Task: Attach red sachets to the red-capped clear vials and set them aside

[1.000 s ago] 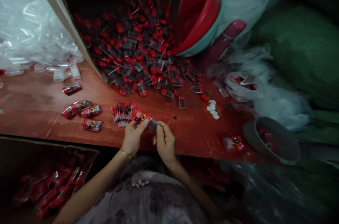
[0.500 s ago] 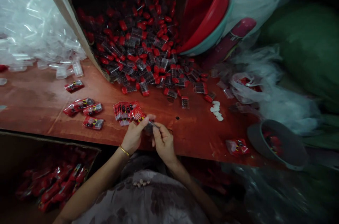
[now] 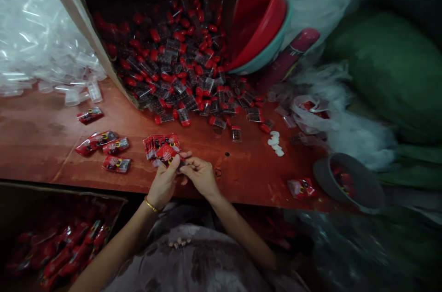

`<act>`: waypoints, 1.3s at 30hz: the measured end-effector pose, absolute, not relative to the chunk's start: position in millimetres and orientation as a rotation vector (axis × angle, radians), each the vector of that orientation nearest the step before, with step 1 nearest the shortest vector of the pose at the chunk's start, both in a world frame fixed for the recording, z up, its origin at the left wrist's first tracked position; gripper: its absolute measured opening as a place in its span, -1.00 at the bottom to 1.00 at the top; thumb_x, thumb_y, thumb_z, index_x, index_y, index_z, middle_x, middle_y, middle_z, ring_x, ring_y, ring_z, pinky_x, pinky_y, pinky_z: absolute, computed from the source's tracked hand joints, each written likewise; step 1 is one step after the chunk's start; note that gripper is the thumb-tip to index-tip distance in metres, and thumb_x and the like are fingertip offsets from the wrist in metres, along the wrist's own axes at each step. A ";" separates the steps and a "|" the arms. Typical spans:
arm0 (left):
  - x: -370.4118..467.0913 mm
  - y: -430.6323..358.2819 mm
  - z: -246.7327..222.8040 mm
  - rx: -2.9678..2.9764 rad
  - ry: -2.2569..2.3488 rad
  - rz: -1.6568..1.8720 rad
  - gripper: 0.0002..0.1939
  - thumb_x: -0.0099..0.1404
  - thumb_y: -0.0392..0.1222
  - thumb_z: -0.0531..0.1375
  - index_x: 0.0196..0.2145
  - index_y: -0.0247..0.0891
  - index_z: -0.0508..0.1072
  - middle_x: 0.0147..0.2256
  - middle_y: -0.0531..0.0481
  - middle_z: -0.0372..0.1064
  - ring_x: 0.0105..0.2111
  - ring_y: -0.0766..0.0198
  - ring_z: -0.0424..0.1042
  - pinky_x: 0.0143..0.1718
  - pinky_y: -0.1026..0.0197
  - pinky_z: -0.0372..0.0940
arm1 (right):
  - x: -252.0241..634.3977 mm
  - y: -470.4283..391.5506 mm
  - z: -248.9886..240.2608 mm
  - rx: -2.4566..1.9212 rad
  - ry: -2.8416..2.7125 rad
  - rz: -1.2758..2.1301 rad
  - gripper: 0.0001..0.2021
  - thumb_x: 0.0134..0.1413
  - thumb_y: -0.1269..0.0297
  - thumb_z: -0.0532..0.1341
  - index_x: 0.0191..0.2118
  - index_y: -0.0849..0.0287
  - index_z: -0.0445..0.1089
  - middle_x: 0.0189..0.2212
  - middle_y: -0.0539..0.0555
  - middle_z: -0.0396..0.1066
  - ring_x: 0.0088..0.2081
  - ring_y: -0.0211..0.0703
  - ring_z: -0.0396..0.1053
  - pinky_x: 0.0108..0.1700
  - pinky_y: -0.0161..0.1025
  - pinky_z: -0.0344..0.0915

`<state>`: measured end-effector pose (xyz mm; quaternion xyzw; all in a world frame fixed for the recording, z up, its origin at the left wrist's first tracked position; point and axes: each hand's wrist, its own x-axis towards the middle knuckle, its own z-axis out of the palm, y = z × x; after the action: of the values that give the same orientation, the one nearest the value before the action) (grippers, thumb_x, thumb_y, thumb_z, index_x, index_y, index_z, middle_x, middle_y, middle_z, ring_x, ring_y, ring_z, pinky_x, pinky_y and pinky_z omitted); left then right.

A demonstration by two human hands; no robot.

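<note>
My left hand [image 3: 163, 187] is closed on a red printed packet [image 3: 166, 153], thumb on top, just above the worktable's front part. The fingers of my right hand [image 3: 204, 178] pinch the packet's near right end, which is mostly covered by both hands. Right behind the packet lies a fanned stack of flat red printed packets [image 3: 149, 146]. To the left, several filled red packets [image 3: 116, 164] rest on the tabletop. Beyond my hands, a heap of small clear containers with red caps [image 3: 183, 117] spills onto the table.
The heap comes from a tipped cardboard box [image 3: 100, 57]. Clear plastic cups [image 3: 94, 89] pile up at left. At right stand a red basin [image 3: 257, 20], a purple spray can [image 3: 290, 59] and a grey pan [image 3: 321, 179]. A lower box [image 3: 62, 186] holds red packets.
Both hands have shifted slightly left with the packet, which now shows more of its red printed face. The whole view has also drifted a little.
</note>
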<state>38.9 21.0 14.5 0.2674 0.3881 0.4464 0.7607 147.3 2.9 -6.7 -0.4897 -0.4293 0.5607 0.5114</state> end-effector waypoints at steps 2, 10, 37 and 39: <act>38.3 20.8 13.2 0.570 0.827 0.960 -0.62 0.07 0.03 0.25 -0.23 -0.29 0.49 -0.21 -0.12 0.47 -0.34 0.27 0.42 -0.57 0.36 0.20 | 138.7 8.4 -10.5 -1.195 -0.977 1.349 -0.73 -0.16 0.06 0.29 -0.53 0.16 0.29 -0.69 -0.11 0.35 -0.70 -0.33 0.29 -0.61 -0.38 0.25; -6.9 55.6 17.6 0.367 0.921 1.045 -0.73 0.11 0.03 0.23 -0.33 -0.21 0.46 -0.27 -0.05 0.49 -0.19 0.21 0.44 -0.19 0.21 0.32 | 162.5 31.4 -7.8 -1.587 -1.620 0.509 -0.71 0.11 0.06 0.11 -0.33 0.17 0.42 -0.40 0.09 0.48 -0.32 -0.13 0.39 -0.20 -0.19 0.30; 16.8 81.9 -11.9 2.273 1.536 0.728 -0.76 0.20 -0.17 0.12 -0.22 -0.16 0.53 0.05 -0.14 0.33 0.21 -0.09 0.02 0.19 -0.24 -0.26 | 251.6 -5.3 -55.6 -1.897 -1.310 0.246 -0.56 0.06 0.21 0.09 0.07 0.24 0.27 -0.07 0.26 0.40 -0.09 0.06 0.34 -0.03 0.04 0.25; 31.5 72.3 -3.6 2.195 1.423 0.812 -0.69 0.24 -0.11 0.08 -0.13 -0.22 0.49 0.06 -0.17 0.32 0.18 -0.04 0.09 0.19 -0.19 -0.14 | 242.9 -7.0 -51.5 -1.717 -1.187 0.484 -0.57 0.07 0.19 0.10 0.07 0.19 0.26 -0.03 0.19 0.39 -0.05 -0.01 0.35 0.01 -0.03 0.26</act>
<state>31.5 72.3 -3.6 0.7851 0.5090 0.2905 0.2001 242.9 -7.0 -51.5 -0.7034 -0.4863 0.1985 0.4789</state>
